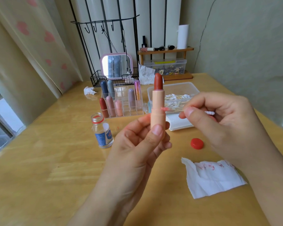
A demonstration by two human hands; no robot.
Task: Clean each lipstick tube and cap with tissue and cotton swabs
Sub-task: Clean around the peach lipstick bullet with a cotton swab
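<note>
Peach plastic caught the eye first: an uncapped lipstick tube (157,110) stood upright in the air above the tabletop (55,160), its brick-red stick fully wound out. The left hand (142,144) had it in a closed grip, thumb pressed on the front of the base and fingers curled behind. The right hand (225,121) pinched a cotton swab (171,109) between thumb and fingertips, holding it level, and its pink-stained tip touched the tube's right side near the seam. A white swab end showed in the gap behind the fingers. On the tabletop below that hand lay a tissue (214,180) marked with red smears, and a red bottle cap (197,143) sat just beyond it. An open glass bottle (103,131) with a blue label stood to the left of the held tube. Farther back, a clear organizer (131,110) held several capped lipsticks upright in its compartments, and beside it a clear box of swabs (173,93) stood open. A crumpled tissue (89,90) lay near the wire basket (96,79), in front of a pink-framed mirror (116,66).
</note>
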